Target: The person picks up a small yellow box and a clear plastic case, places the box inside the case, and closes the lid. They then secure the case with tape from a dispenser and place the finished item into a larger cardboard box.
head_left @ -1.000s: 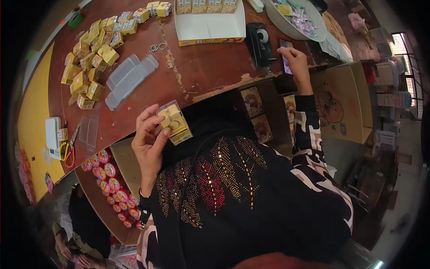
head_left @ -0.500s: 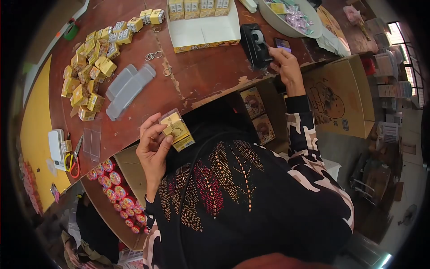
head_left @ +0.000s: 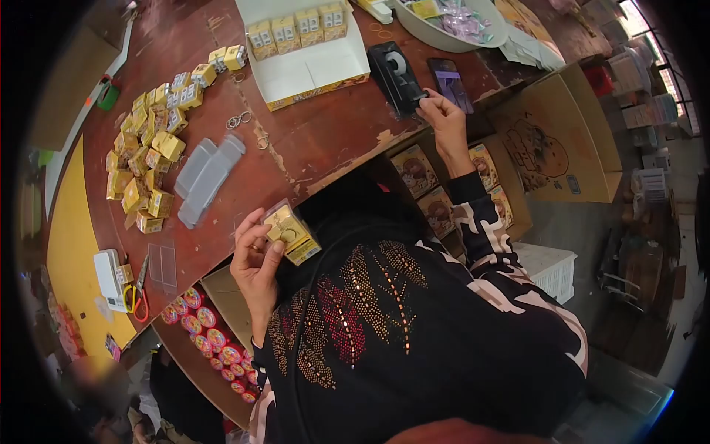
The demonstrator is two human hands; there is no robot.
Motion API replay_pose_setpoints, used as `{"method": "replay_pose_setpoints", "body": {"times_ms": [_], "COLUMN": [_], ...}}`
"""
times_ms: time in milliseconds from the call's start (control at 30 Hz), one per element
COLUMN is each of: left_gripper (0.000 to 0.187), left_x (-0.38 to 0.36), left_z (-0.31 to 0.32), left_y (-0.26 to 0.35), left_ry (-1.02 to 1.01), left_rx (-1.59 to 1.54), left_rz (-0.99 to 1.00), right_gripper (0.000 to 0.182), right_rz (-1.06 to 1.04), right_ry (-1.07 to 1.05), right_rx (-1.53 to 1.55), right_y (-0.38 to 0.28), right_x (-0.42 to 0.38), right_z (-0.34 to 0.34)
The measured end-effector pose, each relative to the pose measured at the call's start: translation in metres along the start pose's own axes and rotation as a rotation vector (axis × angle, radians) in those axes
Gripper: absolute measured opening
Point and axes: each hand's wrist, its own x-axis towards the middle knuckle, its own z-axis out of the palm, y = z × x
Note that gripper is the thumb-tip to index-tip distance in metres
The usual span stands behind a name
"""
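My left hand [head_left: 255,260] is closed around a small yellow box [head_left: 291,233] in a clear plastic case, held in front of my chest. A thin metal ring lies against its upper face. At the table's front edge my right hand [head_left: 446,122] pinches with thumb and forefinger at the cutting end of a black tape dispenser [head_left: 394,83]. A roll of clear tape [head_left: 397,63] sits in the dispenser; the strip at my fingertips is hard to see. Loose metal rings [head_left: 238,120] and clear plastic cases [head_left: 211,177] lie on the red table [head_left: 310,140].
Several yellow boxes [head_left: 151,152] are heaped at left. A white tray [head_left: 314,72] holds more. A phone [head_left: 450,83] and a bowl of packets [head_left: 451,33] stand right. Scissors [head_left: 139,292] lie near a white scale [head_left: 108,274]. Open cartons [head_left: 562,144] stand below the edge.
The whole view has shifted and turned slightly. My right hand stays at the dispenser's end, with the phone now less covered. My left hand keeps hold of the yellow box.
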Motion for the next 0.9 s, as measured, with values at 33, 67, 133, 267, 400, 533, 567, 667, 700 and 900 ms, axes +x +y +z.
{"method": "replay_pose_setpoints", "body": {"times_ms": [33,67,133,267,400,533,567,667,700,900], "left_gripper": [0.030,0.031,0.031,0.034,0.030,0.029,0.029,0.032,0.032,0.034], "left_x": [0.001,0.002,0.006,0.015,0.019,0.023,0.023,0.020,0.020,0.020], "left_z": [0.001,0.003,0.007,0.008,0.017,0.029,0.031,0.032,0.031,0.030], "left_y": [0.001,0.003,0.006,0.008,0.020,0.025,0.025,0.027,0.028,0.019], "left_ry": [-0.007,-0.004,0.003,0.011,0.050,0.046,0.047,0.100,0.100,0.134], "left_rx": [0.005,-0.036,-0.076,-0.148,0.027,0.243,0.243,0.440,0.482,0.620], "left_rz": [-0.002,-0.021,-0.041,-0.027,0.112,0.292,0.295,0.420,0.462,0.606], "right_gripper": [0.014,0.014,0.013,0.011,0.008,0.008,0.008,0.031,0.040,0.051], "right_rz": [0.001,-0.045,-0.089,-0.101,-0.463,-0.093,-0.023,0.101,0.211,0.310], "right_ry": [0.007,0.000,-0.011,0.025,-0.006,-0.460,-0.529,-0.690,-0.745,-0.779], "right_rx": [0.004,-0.029,-0.062,-0.226,-0.368,-0.021,0.063,0.154,0.247,0.300], "right_y": [0.002,0.003,0.004,0.004,-0.060,-0.105,-0.109,-0.112,-0.113,-0.101], "right_x": [-0.001,-0.001,0.002,0.001,-0.023,-0.082,-0.094,-0.111,-0.116,-0.122], "right_z": [0.000,0.000,-0.003,-0.014,0.033,0.103,0.118,0.146,0.154,0.170]}}
